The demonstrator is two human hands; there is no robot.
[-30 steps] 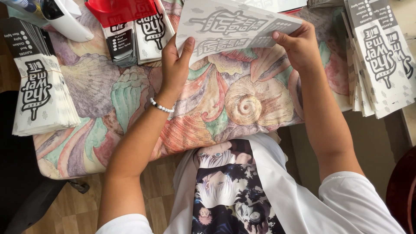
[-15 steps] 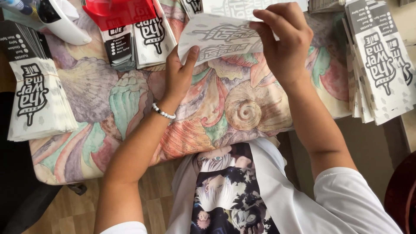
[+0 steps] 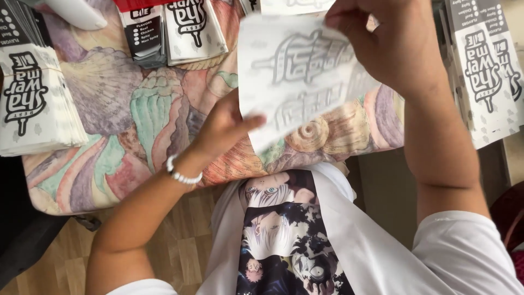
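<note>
Nearest the person, the left hand [image 3: 226,128] grips the lower edge of a white paper bag [image 3: 297,79], blurred, held above the middle of the table [image 3: 109,164] with its shell-patterned cloth. The right hand [image 3: 390,43] pinches the bag's top edge. A stack of bags [image 3: 33,104] lies at the left edge, another stack [image 3: 486,65] at the right edge.

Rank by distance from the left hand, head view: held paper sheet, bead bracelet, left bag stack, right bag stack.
1. Paper sheet: touching the left hand, above it; the right hand grips its top.
2. Bracelet: on the wrist just below. Too close to call against the sheet.
3. Left stack: table's left edge.
4. Right stack: far right edge.
</note>
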